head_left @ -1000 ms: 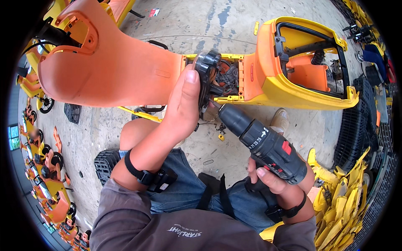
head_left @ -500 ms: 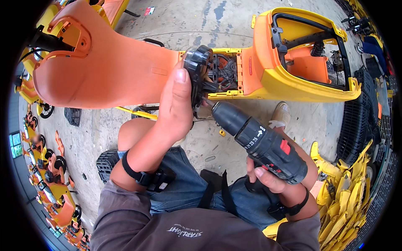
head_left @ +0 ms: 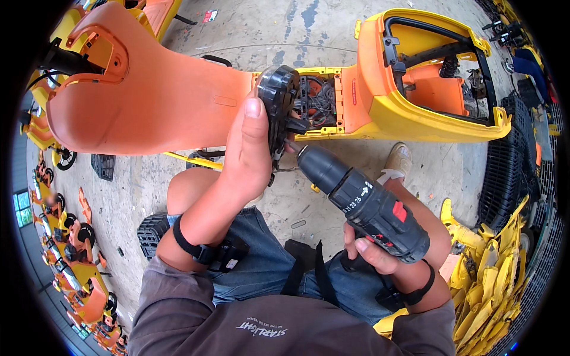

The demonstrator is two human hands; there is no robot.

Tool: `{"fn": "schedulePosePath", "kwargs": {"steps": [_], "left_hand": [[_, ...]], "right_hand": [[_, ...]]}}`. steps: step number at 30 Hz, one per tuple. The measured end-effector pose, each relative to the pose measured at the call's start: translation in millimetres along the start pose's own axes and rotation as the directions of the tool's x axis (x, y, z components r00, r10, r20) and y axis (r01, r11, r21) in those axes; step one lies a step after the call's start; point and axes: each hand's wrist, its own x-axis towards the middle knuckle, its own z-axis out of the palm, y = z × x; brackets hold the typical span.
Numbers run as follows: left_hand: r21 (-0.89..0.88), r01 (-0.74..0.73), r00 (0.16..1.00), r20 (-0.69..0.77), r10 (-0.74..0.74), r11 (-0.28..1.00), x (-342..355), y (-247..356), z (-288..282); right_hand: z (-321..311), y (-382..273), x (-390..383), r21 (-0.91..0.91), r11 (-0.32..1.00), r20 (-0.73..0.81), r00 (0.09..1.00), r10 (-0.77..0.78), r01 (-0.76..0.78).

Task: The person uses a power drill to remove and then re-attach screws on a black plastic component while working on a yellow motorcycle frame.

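Note:
My left hand [head_left: 249, 142] grips a black plastic part [head_left: 279, 89] upright over an open compartment of tangled wiring [head_left: 320, 98]. That compartment lies in a yellow and orange scooter body, between a broad orange section [head_left: 160, 101] on the left and a yellow-orange end [head_left: 380, 101] with a black-rimmed opening on the right. My right hand [head_left: 374, 252] is wrapped round the grip of a black power drill [head_left: 362, 202] with red buttons. The drill points up and left at the lower side of the black part; whether the bit touches it I cannot tell.
More yellow and orange scooters [head_left: 77, 261] line the left. Stacked yellow panels [head_left: 487, 279] lie at the lower right beside black crates [head_left: 499, 172]. Another black crate [head_left: 102, 166] sits on the concrete floor [head_left: 297, 219] left of my knees.
Over the last second my left hand with the black part and my right hand with the drill have shifted slightly left. The scooter body appears higher and further left in the picture.

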Motion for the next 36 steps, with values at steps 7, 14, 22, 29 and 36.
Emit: {"fn": "schedulePosePath", "kwargs": {"steps": [7, 14, 22, 29, 36], "left_hand": [[0.002, 0.01, 1.0, 0.03, -0.01, 1.0, 1.0, 5.4, 0.2], [-0.08, 0.024, 1.0, -0.009, -0.025, 0.997, 3.0, 3.9, -1.2], [-0.083, 0.007, 1.0, -0.016, -0.008, 0.996, 2.7, 6.2, -1.2], [-0.117, 0.008, 0.999, -0.041, -0.013, 0.993, 4.3, 9.4, 4.7], [-0.136, 0.02, 0.994, -0.107, -0.035, 0.99, 4.2, 13.2, 5.9]], "right_hand": [[1.4, 2.0, 2.3, -0.084, 0.995, 0.002, 0.998, -0.057, 0.057], [0.4, 6.0, -2.1, -0.266, 0.959, -0.029, 0.994, -0.107, 0.096], [10.1, -10.8, 1.5, -0.382, 0.92, -0.136, 0.979, -0.151, 0.088], [7.3, 40.5, -1.4, -0.456, 0.882, -0.13, 0.971, -0.202, 0.123], [16.6, -31.1, 4.5, -0.713, 0.68, -0.094, 0.938, -0.334, 0.17]]}}
